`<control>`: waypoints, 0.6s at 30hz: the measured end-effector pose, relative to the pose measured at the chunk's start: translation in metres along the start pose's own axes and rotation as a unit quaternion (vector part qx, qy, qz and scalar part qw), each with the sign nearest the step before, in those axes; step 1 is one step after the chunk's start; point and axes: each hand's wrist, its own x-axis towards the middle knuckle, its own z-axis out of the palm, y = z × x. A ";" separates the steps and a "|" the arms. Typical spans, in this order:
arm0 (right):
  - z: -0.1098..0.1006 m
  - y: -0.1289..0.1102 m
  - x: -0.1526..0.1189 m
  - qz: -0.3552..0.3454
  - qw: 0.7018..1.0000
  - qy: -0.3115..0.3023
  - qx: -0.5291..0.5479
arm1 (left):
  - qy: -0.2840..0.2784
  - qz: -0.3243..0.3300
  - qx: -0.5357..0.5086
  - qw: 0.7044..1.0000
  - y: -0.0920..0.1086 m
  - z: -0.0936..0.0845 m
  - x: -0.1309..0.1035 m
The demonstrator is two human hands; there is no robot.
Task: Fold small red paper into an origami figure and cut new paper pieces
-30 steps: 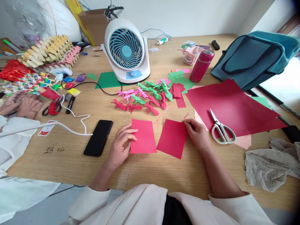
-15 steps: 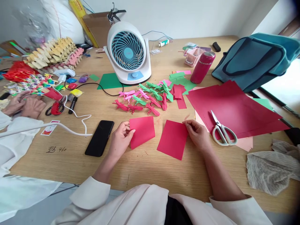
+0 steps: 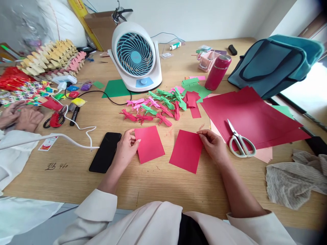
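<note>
"What does the left hand (image 3: 126,146) have?"

"It grips a small red paper sheet (image 3: 150,145) by its upper left edge, thumb on top, near the middle of the frame. I can't tell whether that sheet lies fully flat."

"And the right hand (image 3: 214,144)?"

"It pinches the top right corner of a second red paper rectangle (image 3: 186,151), just right of centre. The two papers are apart, side by side over the wooden table (image 3: 163,190)."

"What's around them?"

"A black phone (image 3: 103,154) lies left of centre, partly behind the left wrist. Right of centre, white-handled scissors (image 3: 237,135) rest open on large red paper sheets (image 3: 263,117). Above the two papers are red, green and pink folded paper figures (image 3: 163,119), with a white-and-blue fan (image 3: 136,58) behind them."

"Anyone else?"

"Another person's hands (image 3: 30,118), close together at the left edge; I can't tell what they hold."
</note>
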 end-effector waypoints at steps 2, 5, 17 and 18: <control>0.000 0.001 0.000 0.001 1.000 -0.006 0.001 | 0.031 0.036 0.075 0.996 0.000 -0.001 0.000; 0.001 0.002 -0.001 0.002 1.000 -0.012 -0.007 | 0.062 0.111 0.181 0.975 0.023 -0.007 -0.007; -0.004 -0.021 -0.004 0.028 0.954 -0.048 0.295 | -0.226 0.151 0.021 0.962 0.092 0.040 -0.009; -0.005 -0.024 -0.005 0.028 0.953 -0.043 0.299 | -0.207 0.147 0.010 0.967 0.091 0.048 -0.007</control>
